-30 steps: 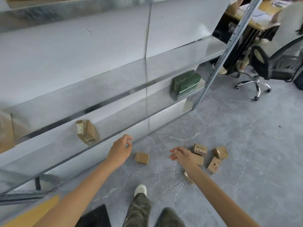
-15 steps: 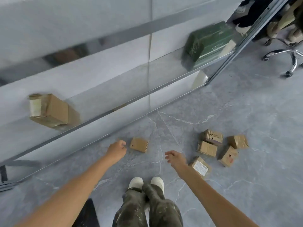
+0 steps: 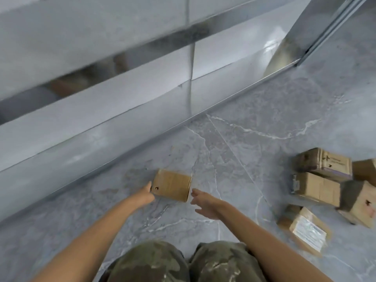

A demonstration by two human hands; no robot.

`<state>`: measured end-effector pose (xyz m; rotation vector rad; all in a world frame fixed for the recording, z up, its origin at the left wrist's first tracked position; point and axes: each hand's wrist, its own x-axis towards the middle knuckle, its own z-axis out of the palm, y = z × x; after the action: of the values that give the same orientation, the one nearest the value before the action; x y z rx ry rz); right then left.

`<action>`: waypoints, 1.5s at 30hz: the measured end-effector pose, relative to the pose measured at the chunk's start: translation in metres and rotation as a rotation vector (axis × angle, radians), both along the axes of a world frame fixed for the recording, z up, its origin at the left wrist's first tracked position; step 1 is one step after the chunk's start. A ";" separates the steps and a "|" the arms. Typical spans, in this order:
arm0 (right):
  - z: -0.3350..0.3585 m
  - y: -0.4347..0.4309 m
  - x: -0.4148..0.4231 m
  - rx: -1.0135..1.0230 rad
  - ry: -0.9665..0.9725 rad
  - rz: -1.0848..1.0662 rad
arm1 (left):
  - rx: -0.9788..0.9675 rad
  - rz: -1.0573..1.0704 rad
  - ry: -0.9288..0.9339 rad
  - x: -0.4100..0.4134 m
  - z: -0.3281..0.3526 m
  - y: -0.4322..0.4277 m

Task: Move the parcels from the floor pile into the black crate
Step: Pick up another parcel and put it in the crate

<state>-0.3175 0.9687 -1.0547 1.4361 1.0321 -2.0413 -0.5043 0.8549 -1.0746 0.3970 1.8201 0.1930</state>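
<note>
A lone brown cardboard parcel [image 3: 172, 185] lies flat on the grey marble floor just in front of me. My left hand [image 3: 144, 193] touches its left edge, the thumb at the near left corner. My right hand [image 3: 204, 202] is open with fingers spread, its fingertips just short of the parcel's right edge. The floor pile of several brown parcels [image 3: 317, 186] lies to the right, one with a white label [image 3: 309, 231] nearest me. The black crate is out of view.
A metal shelving unit [image 3: 122, 102] runs diagonally across the back, its bottom edge close behind the lone parcel, with an upright post [image 3: 329, 27] at the top right. My knees in camouflage trousers [image 3: 183, 263] fill the bottom edge.
I have bent lower and the view has dropped toward the floor. Both hands moved forward to the lone parcel; the left now touches its side and the right has opened beside it.
</note>
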 end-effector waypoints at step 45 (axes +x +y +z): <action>0.969 0.010 0.097 1.182 0.787 -0.233 | 1.334 0.272 -0.220 0.080 1.000 0.010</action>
<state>-0.2205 0.9789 -0.0853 1.1407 2.8404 -2.2739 -0.4244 0.8644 -0.0742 0.9767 1.2876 1.5965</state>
